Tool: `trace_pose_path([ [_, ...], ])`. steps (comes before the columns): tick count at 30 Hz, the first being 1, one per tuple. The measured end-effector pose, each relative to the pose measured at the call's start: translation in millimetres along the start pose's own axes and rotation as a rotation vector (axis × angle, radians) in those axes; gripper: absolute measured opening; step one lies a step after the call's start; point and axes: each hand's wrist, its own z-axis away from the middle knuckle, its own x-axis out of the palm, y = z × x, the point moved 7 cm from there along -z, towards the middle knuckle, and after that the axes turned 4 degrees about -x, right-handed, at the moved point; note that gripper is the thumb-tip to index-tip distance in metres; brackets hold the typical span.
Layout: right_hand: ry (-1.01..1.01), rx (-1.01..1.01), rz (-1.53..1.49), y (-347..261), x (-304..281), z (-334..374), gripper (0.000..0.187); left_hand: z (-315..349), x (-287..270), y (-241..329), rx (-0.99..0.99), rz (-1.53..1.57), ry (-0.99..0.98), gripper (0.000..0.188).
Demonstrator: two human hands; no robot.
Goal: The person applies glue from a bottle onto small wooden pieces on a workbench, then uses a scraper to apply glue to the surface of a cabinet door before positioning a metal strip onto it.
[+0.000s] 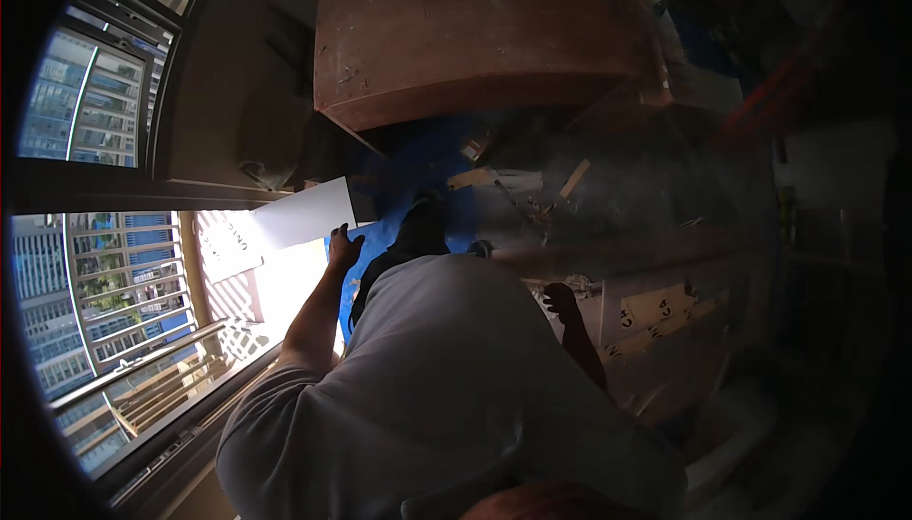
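Observation:
My left hand [345, 245] is stretched forward on the window side, its thumb and fingers apart. Its fingertips come up to the lower corner of a flat white panel [306, 213]; I cannot tell whether they touch it. My right hand [562, 301] hangs low on the other side of my body, in shadow, its fingers slightly spread and nothing visible in them. Close by it is a pale board [622, 313] with printed strips across it.
Ahead stands a brown wooden table [475, 31] with small scraps on top. Wood offcuts [575, 179] and debris litter the floor beyond my feet, partly over blue sheeting [404, 154]. An open barred window [123, 273] runs along the left. The right side is dark.

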Motion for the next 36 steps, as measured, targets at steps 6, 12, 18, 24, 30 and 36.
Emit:
trace_pose_path([
  [6,0.244,0.024,0.129,-8.9,17.2,23.5,0.031,-179.5,-122.8,102.1,0.770,-0.251,0.677,0.070],
  [12,0.515,-0.289,0.454,-41.0,59.1,39.8,0.019,-307.4,-168.0,209.9,0.378,-0.055,0.416,0.068],
  [18,0.414,-0.249,1.542,-62.1,164.5,23.3,0.017,-229.1,-58.1,330.3,0.751,0.160,-0.053,0.070],
  [24,0.807,-0.008,0.661,-11.4,210.3,51.0,0.037,-84.9,-62.9,425.1,1.450,0.178,-0.314,0.064],
  [30,1.020,0.002,0.496,78.5,236.0,77.9,0.028,-252.6,-35.4,391.6,1.818,-0.355,0.424,0.022],
  [36,1.055,0.118,0.337,144.1,284.1,78.0,0.029,-166.6,-37.4,474.8,2.003,0.290,-0.194,0.017],
])
